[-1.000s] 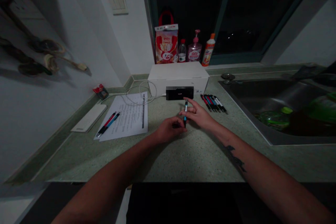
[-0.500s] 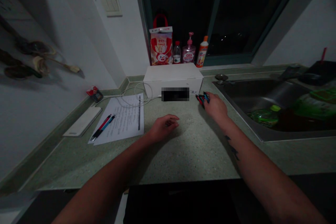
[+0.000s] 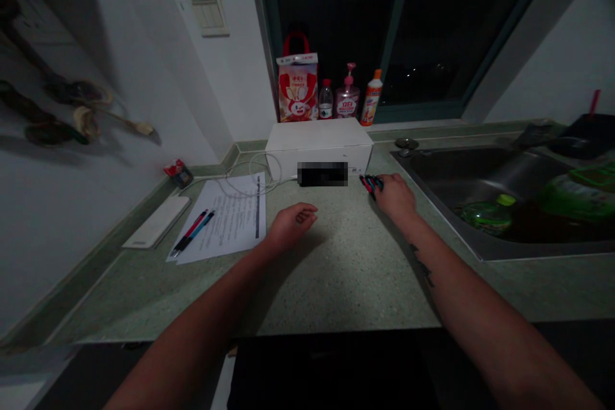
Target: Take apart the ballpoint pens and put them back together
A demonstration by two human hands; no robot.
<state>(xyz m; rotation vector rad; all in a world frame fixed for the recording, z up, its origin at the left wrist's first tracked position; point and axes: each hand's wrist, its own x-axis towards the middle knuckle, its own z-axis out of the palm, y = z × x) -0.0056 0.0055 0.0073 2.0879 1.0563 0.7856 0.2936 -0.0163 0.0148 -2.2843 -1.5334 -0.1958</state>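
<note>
Box (image 3: 319,143) at bench (image 3: 336,288) rear; bottles (image 3: 346,102) stand behind it. Sheets of paper (image 3: 235,205) lie front-left of the box, with two pens (image 3: 192,232) on them. Sink (image 3: 480,173) lies right.

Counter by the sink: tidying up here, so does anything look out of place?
A white cable sprawls in loose loops across the printed sheet, and two pens lie on that sheet, apart from the pens at the right hand.
</note>
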